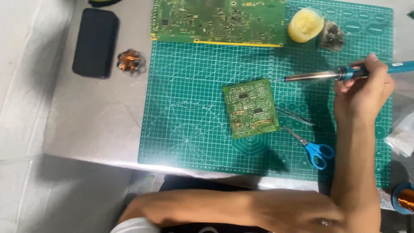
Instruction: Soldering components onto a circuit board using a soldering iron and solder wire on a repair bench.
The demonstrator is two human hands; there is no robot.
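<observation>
My right hand (364, 92) is closed around the blue handle of a soldering iron (319, 76). It is held level above a green cutting mat (185, 129), with the metal tip pointing left. The tip hovers just off the upper right corner of a small green circuit board (251, 108) lying flat on the mat. I cannot tell whether the tip touches the board. My forearm rises from the bottom right, and a bare arm lies across the bottom edge of the view. My left hand is not visible.
A larger circuit board (217, 19) lies at the mat's far edge, beside a yellow tub (305, 24) and a wad of metal wool (331, 36). Tweezers (297, 116) and blue-handled scissors (312, 149) lie right of the small board. A black case (95, 42) and a copper coil (130, 61) are at left.
</observation>
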